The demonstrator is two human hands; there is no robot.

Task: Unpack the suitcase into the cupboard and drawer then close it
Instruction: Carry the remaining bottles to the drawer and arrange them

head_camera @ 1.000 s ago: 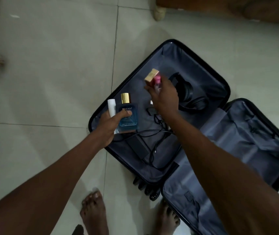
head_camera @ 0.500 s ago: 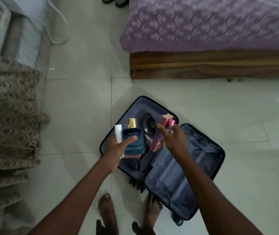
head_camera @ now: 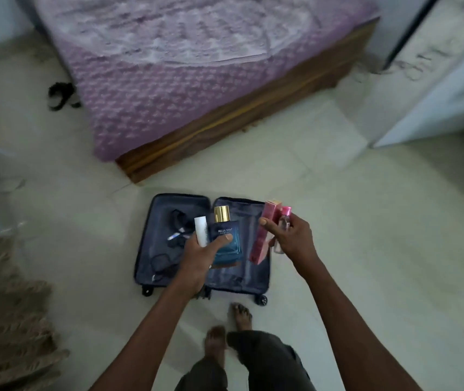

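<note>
The dark suitcase (head_camera: 152, 221) lies open on the tiled floor in front of my feet, with headphones and black cables (head_camera: 176, 221) left in its left half. My left hand (head_camera: 197, 258) grips a blue perfume bottle with a gold cap (head_camera: 225, 235) together with a small white tube (head_camera: 201, 231). My right hand (head_camera: 290, 238) holds a tall pink box (head_camera: 264, 230) and a small clear bottle with a pink cap (head_camera: 284, 221). Both hands are raised above the suitcase.
A bed with a purple cover (head_camera: 183, 66) on a wooden frame (head_camera: 225, 119) stands beyond the suitcase. A white cupboard door (head_camera: 436, 88) is at the right. A patterned curtain (head_camera: 5, 320) hangs at the lower left. Dark sandals (head_camera: 61, 94) lie beside the bed.
I have risen and turned right, so the suitcase looks smaller and farther below. Both hands keep their items, lifted away from the case.
</note>
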